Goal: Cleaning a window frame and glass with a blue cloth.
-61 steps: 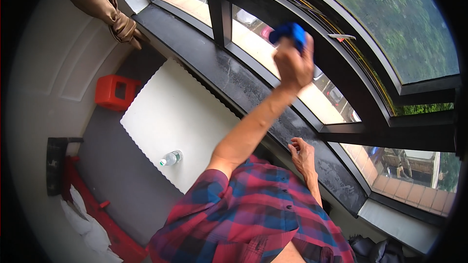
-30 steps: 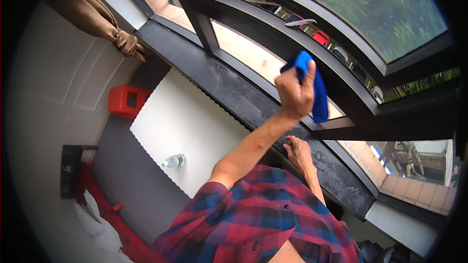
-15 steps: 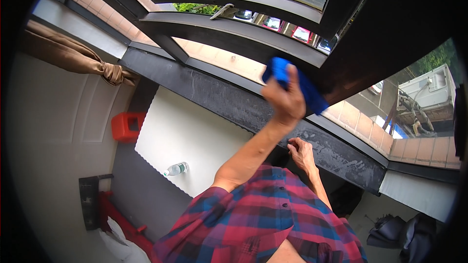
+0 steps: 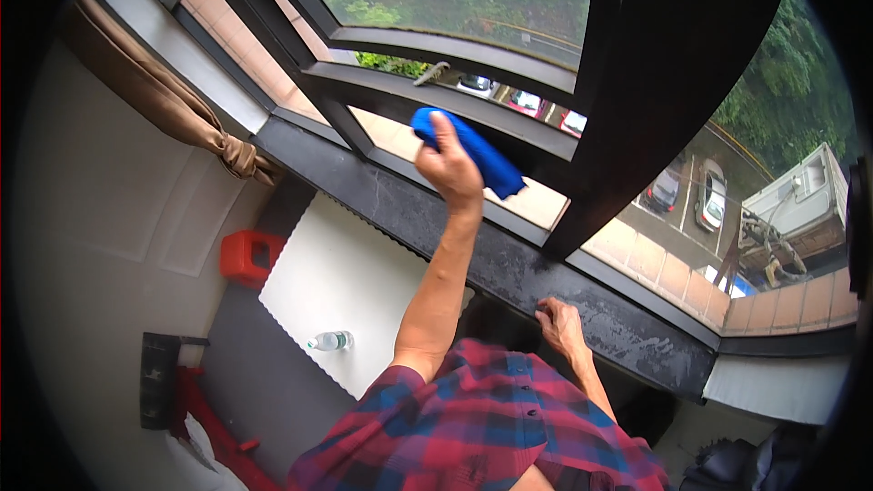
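My left hand point(image 4: 450, 173) is raised in front of the window, its fingers closed around a folded blue cloth point(image 4: 491, 162). The cloth sticks out to the right of the hand, before the lower pane and dark frame point(image 4: 436, 98); whether it touches them I cannot tell. Lower right, my right hand point(image 4: 562, 325) rests at the inner edge of the dark window sill point(image 4: 364, 184). Its fingers are loosely bent and a little apart, with nothing visible in them.
A white table top point(image 4: 341, 259) with a clear plastic bottle point(image 4: 330, 341) lying on it stands left of me. Beyond are a red plastic container point(image 4: 238, 257) and a knotted brown curtain point(image 4: 238, 155). A thick dark upright point(image 4: 655, 82) divides the window. Parked cars point(image 4: 712, 195) show outside.
My left hand has moved left along the window with the blue cloth. My right hand stays at the sill edge. The whole view has shifted, showing more of the right pane.
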Demonstrator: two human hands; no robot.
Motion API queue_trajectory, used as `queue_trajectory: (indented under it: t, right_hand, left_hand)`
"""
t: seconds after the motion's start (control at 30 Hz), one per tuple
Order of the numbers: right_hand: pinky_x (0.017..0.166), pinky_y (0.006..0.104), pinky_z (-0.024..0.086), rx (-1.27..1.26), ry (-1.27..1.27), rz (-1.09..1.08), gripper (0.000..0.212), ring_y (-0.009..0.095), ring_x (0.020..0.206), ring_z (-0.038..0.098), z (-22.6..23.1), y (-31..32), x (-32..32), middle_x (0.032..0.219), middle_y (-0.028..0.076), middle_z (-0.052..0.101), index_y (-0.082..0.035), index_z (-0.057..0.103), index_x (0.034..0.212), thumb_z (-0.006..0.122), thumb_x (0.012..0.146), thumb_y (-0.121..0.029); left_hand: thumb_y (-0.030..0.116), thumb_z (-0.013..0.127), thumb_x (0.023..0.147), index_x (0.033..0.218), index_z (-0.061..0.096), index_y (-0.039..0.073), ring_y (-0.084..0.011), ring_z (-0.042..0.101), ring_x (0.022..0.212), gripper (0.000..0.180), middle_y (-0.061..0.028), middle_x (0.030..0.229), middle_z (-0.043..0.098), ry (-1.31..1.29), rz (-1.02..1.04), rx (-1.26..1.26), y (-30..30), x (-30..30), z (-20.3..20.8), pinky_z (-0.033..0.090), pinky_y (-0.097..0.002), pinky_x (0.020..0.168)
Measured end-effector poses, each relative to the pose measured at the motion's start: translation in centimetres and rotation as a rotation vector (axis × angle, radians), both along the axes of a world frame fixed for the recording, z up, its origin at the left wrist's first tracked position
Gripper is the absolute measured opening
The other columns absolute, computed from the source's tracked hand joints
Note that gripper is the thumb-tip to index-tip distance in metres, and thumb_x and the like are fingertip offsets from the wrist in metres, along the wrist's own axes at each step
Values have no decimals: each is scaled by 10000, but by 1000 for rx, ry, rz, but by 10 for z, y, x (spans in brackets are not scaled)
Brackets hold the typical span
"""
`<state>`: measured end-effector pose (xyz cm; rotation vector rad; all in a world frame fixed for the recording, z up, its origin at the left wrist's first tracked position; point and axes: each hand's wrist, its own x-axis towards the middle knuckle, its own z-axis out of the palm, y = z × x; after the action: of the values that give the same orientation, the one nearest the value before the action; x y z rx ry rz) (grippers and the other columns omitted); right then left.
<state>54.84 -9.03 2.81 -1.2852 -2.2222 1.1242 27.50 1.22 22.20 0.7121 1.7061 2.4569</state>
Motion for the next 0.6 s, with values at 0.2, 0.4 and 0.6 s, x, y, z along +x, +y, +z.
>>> queue_trajectory:
  t: [0.2,0.4,0.6]
  right_hand:
    - [723,438,540,-34,48,-49,199,377,773,689,-10,-3,6,810,199,696,16,689,987,696,835,-112]
    - [757,416,545,-99,-169,-36,203,324,814,716,6,11,-11,879,187,727,10,705,1004,703,857,-130]
    - [777,392,538,190,234,-322,218,272,833,706,78,-4,6,914,159,727,20,694,1014,705,874,-147]
  left_hand:
    - [378,539,1054,639,528,-28,-102,413,552,581,-6,583,516,-6,175,28,5,4,2,354,-333,499]
    - [334,573,1044,621,477,46,-70,326,527,520,32,522,375,109,-152,-98,-21,104,-10,248,-332,449]
    - [313,615,1003,792,597,-5,-190,505,603,382,-115,647,544,330,-1010,-70,-54,111,-5,442,-358,601]
